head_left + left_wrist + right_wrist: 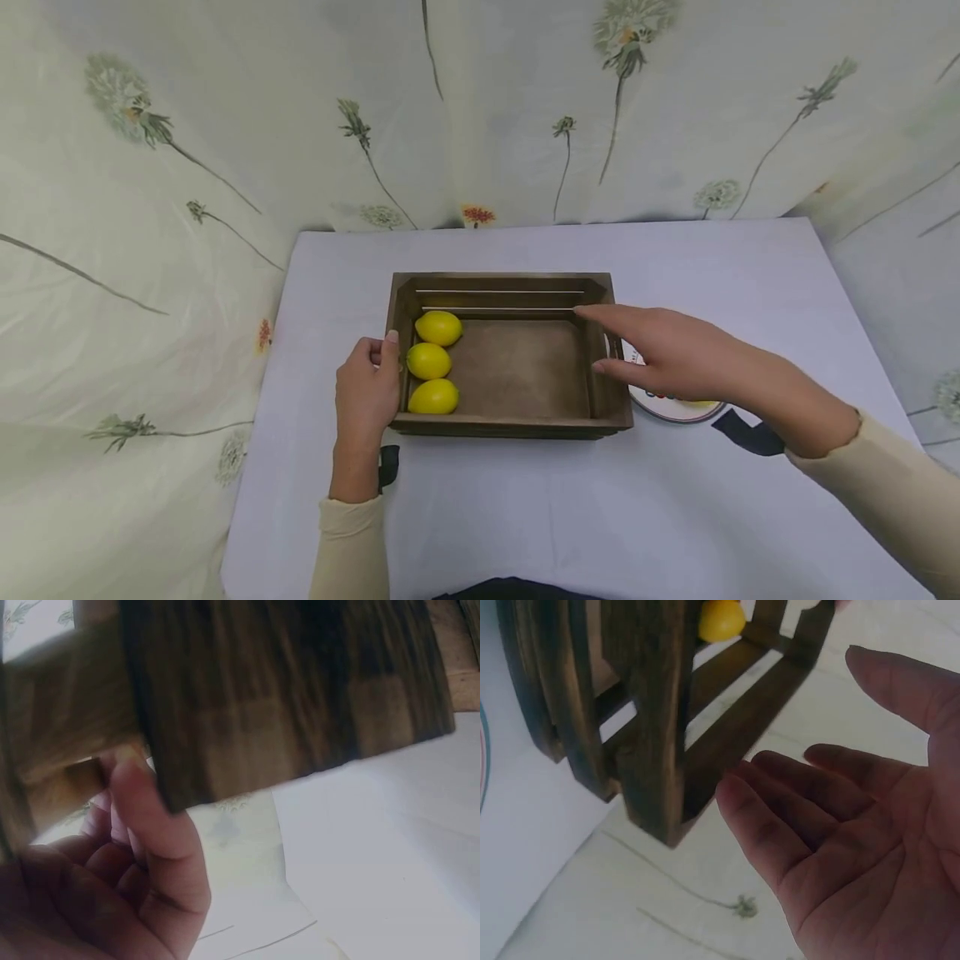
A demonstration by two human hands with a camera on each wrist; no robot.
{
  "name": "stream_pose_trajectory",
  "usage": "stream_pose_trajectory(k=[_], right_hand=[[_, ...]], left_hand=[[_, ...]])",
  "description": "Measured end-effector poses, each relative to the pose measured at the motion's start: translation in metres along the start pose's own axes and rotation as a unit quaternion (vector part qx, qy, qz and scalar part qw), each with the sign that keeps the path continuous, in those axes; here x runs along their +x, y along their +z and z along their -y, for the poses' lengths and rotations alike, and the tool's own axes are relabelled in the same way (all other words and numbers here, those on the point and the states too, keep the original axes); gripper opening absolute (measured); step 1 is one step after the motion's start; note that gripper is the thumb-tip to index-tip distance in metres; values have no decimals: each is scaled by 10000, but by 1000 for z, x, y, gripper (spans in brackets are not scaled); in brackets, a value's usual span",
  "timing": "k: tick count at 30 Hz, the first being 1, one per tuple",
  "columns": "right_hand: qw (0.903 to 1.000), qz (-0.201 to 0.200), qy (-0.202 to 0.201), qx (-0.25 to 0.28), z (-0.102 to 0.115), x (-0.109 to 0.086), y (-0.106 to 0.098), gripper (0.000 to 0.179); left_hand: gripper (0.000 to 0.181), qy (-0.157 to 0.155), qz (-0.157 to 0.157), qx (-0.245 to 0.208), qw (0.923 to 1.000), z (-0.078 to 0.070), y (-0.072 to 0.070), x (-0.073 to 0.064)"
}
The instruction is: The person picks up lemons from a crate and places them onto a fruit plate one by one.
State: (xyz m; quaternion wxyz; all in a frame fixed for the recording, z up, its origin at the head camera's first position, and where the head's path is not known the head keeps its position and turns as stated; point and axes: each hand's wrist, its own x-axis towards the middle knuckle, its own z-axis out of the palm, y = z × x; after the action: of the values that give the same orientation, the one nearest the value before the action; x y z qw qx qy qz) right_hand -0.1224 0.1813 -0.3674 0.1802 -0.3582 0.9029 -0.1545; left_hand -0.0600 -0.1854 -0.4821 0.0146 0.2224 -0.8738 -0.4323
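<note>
A brown slatted wooden crate [510,428] stands on the white table in the head view. Along its left end, inside, three yellow lemons [429,361] lie in a column from back to front. My left hand [366,387] grips the crate's left end wall, the thumb over the top; in the left wrist view its curled fingers [161,847] reach to the slats. Over the right end of the crate hovers my right hand [675,350], thumb and fingers spread apart and nothing between them. The right wrist view shows that palm beside the crate's slats [742,712], with one lemon [721,619] visible inside.
A round white plate [678,412] with coloured print lies right of the crate, partly covered by my right hand. Behind the table [720,267] hangs a cloth with a dandelion pattern. A dark strap [750,435] shows at my right wrist.
</note>
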Motion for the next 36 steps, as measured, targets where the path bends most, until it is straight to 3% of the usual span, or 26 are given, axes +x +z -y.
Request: stream_pose_trajectory(k=[13, 21, 28, 36], right_hand=[[9960, 755, -479, -79, 26, 42, -5, 62], [9907, 1018, -865, -253, 40, 78, 10, 67], [9839, 1425, -1061, 197, 54, 110, 20, 66], [9746, 1716, -1338, 522, 56, 144, 50, 66]], left_hand=[[57, -32, 3, -49, 10000, -2, -1, 1], [55, -56, 50, -73, 9999, -1, -1, 1], [55, -3, 22, -81, 10000, 0, -2, 2], [55, -152, 128, -134, 9997, -2, -3, 3]])
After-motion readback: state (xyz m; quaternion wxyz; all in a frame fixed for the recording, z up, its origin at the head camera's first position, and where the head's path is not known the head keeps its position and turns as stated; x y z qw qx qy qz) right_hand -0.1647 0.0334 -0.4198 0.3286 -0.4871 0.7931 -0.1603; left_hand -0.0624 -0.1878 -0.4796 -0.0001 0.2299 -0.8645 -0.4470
